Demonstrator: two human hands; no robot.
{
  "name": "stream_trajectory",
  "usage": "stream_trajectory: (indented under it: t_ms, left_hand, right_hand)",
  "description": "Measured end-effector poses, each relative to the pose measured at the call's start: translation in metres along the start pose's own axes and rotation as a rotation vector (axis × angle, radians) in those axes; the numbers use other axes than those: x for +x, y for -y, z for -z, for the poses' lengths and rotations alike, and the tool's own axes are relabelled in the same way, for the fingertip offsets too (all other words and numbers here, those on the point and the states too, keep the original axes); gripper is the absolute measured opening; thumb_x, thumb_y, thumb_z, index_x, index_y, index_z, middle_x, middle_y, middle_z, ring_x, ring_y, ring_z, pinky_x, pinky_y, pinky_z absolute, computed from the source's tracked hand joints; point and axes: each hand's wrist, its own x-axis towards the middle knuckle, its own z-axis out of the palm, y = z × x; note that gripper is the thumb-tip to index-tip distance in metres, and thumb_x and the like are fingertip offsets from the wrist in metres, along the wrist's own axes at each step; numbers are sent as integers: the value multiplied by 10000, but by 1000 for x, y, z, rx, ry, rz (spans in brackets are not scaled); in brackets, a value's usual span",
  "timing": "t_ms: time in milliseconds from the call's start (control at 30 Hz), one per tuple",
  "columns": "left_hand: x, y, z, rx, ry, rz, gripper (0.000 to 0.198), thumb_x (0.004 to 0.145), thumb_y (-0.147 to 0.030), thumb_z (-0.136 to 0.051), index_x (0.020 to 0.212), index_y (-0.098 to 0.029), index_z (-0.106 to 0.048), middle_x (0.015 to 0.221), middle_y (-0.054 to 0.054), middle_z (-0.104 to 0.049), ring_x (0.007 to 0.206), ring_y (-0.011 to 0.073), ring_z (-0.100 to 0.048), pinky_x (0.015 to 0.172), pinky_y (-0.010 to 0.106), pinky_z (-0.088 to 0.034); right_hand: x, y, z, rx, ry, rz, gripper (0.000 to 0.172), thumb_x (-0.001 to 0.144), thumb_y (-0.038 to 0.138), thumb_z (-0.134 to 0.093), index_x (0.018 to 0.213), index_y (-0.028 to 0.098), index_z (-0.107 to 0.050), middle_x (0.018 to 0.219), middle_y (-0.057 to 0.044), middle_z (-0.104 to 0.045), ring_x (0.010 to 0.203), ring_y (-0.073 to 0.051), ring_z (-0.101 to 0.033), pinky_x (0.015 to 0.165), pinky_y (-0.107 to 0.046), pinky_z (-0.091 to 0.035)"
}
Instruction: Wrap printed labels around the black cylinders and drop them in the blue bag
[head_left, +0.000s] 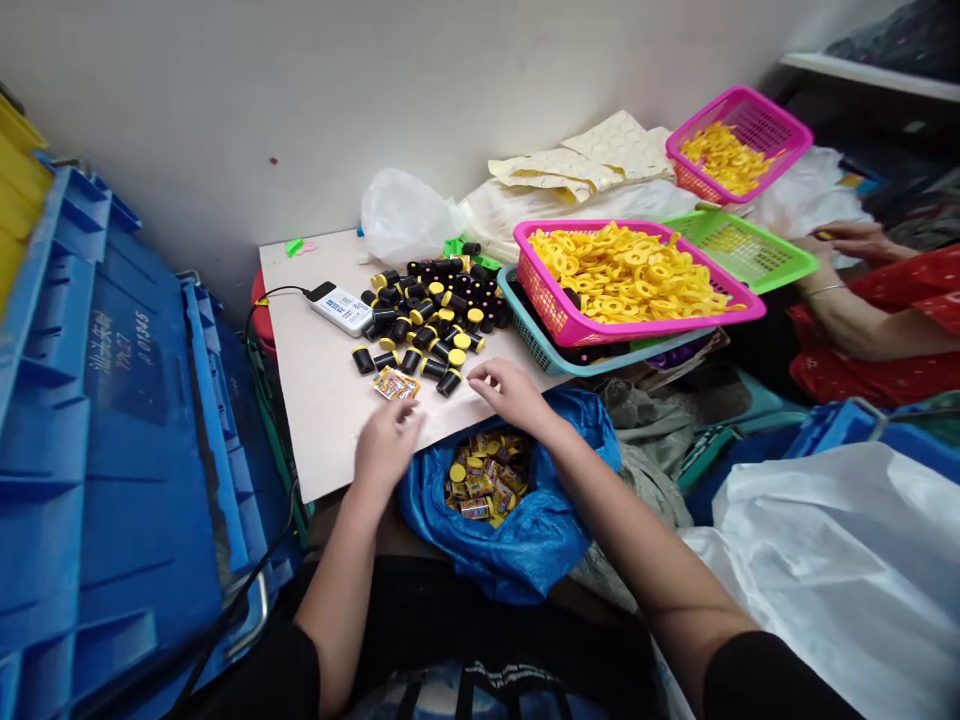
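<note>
Open path over the blue plastic bag (525, 550) up to the table (326, 425) edge. Beyond, black yellow-capped cylinders (431, 335) obstructing forward reach; pink basket (570, 300) on teal basket (559, 365) blocking rightward passage.

Blue crate lid (124, 350): moulded Chinese characters, number resembling 01345, slightly blurred.

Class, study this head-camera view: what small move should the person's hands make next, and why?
Probably the right hand should pick up the nearest black container, since it lies just beyond those fingers, while the left hand stays by the small packets on the board.
</note>
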Motion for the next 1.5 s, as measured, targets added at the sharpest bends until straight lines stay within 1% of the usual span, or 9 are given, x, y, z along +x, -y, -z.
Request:
stream_trajectory:
  t_ms: [100,367,500,667,800,1033,1133,1333,1500]
  left_hand:
    - [37,26,5,146,-395,49,271,796,-326,-597,997,-158,-665,1015,129,-647,996,272,-590,922,415,-441]
    - [63,49,5,-262,-288,264,191,677,-281,-673,826,-163,-692,753,35,-696,695,165,-629,668,269,-475]
    - [59,51,10,-433,-266,300,337,646,-259,-696,963,-150,-663,683,23,-690,650,158,-641,603,245,-460]
    - [60,55,12,-389,-281,283,186,678,-306,-676,791,-159,-665,701,33,-683,644,153,-619,586,242,-447]
    - [61,54,13,-324,-427,200,147,650,-259,-701,708,-170,-599,663,-17,-603,608,113,-548,583,218,-428]
    - [61,45,21,-321,-571,99,267,759,-238,-602,1014,-162,-623,777,14,-628,740,132,-594,737,249,-462]
    - [59,33,26,-393,-514,119,271,741,-220,-614,1001,-145,-626,716,6,-620,666,123,-582,684,243,-467]
    - [22,-15,25,-540,-143,-50,184,730,-261,-651,896,-184,-667,756,24,-682,641,129,-610,635,250,-496]
    - [-7,-39,16,-447,1,-161,131,759,-223,-608,765,-204,-737,831,48,-715,811,183,-647,771,302,-509]
  right_hand:
    - [32,13,-31,-315,-159,40,188,889,274,-525,942,189,-684,1011,-111,-599,1008,-258,-477,869,-402,-379]
    - [70,29,-62,-627,-58,114,156,839,184,-517,921,141,-642,1059,-155,-568,1038,-304,-415,849,-434,-334]
    - [59,28,-49,-277,-199,90,261,797,258,-593,1039,161,-595,984,-122,-608,958,-273,-480,837,-404,-376]
    - [26,25,-34,283,-264,-66,392,744,365,-648,1089,210,-544,921,-39,-582,661,-141,-475,662,-310,-422]
    - [3,17,-32,692,-257,-190,436,673,422,-704,980,224,-466,895,1,-560,692,-119,-513,657,-282,-451]
    - [-14,13,-28,1001,-230,-279,482,682,407,-690,1096,244,-503,893,13,-578,746,-124,-577,695,-284,-497]
    - [-20,17,-23,1060,-255,-298,441,670,387,-696,1055,242,-536,904,9,-590,763,-130,-585,697,-277,-497]
    - [-36,35,-4,1246,-150,-227,262,669,397,-611,851,219,-548,751,1,-576,632,-133,-509,526,-237,-413]
    - [-38,44,3,934,-115,-238,314,717,499,-653,798,200,-598,592,33,-534,558,-116,-465,561,-249,-383]
